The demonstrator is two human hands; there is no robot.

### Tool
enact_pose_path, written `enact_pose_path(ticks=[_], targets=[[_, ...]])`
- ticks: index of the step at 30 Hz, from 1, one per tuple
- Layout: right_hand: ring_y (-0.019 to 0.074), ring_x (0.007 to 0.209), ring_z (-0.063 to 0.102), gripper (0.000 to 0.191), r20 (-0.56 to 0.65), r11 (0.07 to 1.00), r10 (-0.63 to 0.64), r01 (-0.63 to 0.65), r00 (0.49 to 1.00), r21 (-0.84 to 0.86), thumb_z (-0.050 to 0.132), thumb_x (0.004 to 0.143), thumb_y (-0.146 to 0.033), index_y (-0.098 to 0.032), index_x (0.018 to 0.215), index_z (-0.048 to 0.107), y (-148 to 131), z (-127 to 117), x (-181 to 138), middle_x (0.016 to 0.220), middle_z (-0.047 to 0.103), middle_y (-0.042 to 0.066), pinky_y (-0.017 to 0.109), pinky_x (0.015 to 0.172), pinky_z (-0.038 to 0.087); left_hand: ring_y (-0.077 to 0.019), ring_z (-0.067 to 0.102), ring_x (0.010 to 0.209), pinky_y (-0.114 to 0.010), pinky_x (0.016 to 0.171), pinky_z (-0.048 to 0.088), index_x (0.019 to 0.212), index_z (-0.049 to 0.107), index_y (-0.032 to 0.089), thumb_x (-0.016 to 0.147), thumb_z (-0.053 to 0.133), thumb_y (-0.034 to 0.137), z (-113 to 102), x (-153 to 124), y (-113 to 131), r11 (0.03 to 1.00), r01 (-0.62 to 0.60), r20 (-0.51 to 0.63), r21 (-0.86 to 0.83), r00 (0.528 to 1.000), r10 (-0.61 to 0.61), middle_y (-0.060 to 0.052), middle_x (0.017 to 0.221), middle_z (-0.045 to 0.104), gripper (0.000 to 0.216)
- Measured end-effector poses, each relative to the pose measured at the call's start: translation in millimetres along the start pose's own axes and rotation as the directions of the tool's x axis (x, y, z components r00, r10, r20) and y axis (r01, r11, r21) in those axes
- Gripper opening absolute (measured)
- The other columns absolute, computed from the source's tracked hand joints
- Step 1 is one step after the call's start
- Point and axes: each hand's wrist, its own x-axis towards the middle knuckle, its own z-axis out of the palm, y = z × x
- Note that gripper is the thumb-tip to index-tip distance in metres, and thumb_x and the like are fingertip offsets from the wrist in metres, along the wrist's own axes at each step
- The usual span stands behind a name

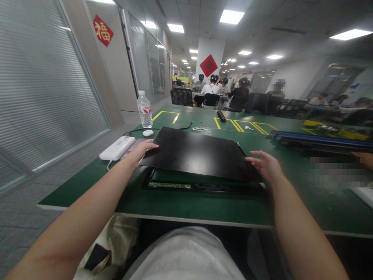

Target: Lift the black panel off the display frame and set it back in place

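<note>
A thin, flat, glossy black panel (198, 153) is tilted above the green table. My left hand (142, 149) grips its left edge, thumb on top and the other fingers hidden beneath. At the right edge, my right hand (266, 165) holds the panel by its side, with one finger stretched out over it. Under the panel lies a black frame (224, 188), largely covered. A strip of green circuit board (169, 185) shows along its near side.
On the left are a white power bank (117, 148) with a cable, a white earbud case (148, 133) and a water bottle (144, 109). A dark ridged bar (221, 115) lies at the back. Long dark parts (317, 142) and another person's hand (364, 158) are at the right.
</note>
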Motion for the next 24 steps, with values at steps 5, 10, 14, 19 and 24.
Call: enact_pose_path(ticks=[5,10,14,19,24], targets=[[0.0199,0.063,0.061,0.032,0.048,0.999,-0.031,0.032,0.998,-0.035,0.047,0.085,-0.052,-0.026,0.097,0.062,0.7,1.6,-0.4,0.088,0.076,0.007,0.031,0.053,0.043,-0.0227,0.07,0.062,-0.028,0.053,0.053,0.096,0.072,0.019,0.052,0.073,0.017,-6.1,5.1,1.8,0.999,-0.048,-0.021,-0.012,0.999,0.048,-0.001,0.068,0.073,0.044],[0.0217,0.069,0.061,0.03,0.044,0.998,-0.017,0.019,0.999,-0.052,0.054,0.079,-0.053,-0.027,0.093,0.061,2.7,2.8,-0.2,0.09,0.076,0.005,0.033,0.061,0.046,-0.0227,0.07,0.061,-0.028,0.052,0.053,0.086,0.072,0.019,0.054,0.073,0.018,-6.3,4.0,1.4,0.998,-0.065,-0.068,0.023,0.995,0.067,-0.001,0.064,0.071,0.033],[0.0247,0.077,0.06,0.026,-0.046,0.993,-0.009,0.004,0.999,-0.122,0.056,0.074,-0.051,-0.027,0.083,0.059,4.9,3.4,1.7,0.086,0.077,0.003,0.037,0.068,0.046,-0.0234,0.07,0.064,-0.029,0.054,0.054,0.083,0.07,0.021,0.053,0.076,0.017,-2.9,2.9,-2.2,0.997,-0.06,-0.053,0.055,0.997,0.063,-0.002,0.066,0.072,0.031],[0.0243,0.077,0.059,0.026,-0.105,0.982,0.003,-0.023,0.994,-0.188,0.054,0.074,-0.052,-0.026,0.076,0.055,7.3,1.6,5.1,0.082,0.076,0.003,0.036,0.069,0.043,-0.0219,0.07,0.063,-0.029,0.057,0.056,0.079,0.069,0.019,0.052,0.08,0.016,2.6,2.9,-8.0,0.998,-0.018,-0.013,0.063,1.0,0.019,-0.002,0.066,0.073,0.029],[0.0249,0.074,0.061,0.025,-0.114,0.981,-0.037,0.014,0.993,-0.193,0.055,0.074,-0.051,-0.027,0.077,0.055,10.6,-1.4,9.7,0.075,0.075,0.005,0.037,0.066,0.043,-0.0197,0.071,0.061,-0.027,0.057,0.058,0.083,0.071,0.018,0.054,0.08,0.014,7.0,0.8,-12.0,0.999,0.015,0.028,0.044,0.999,-0.017,-0.005,0.079,0.078,0.031]])
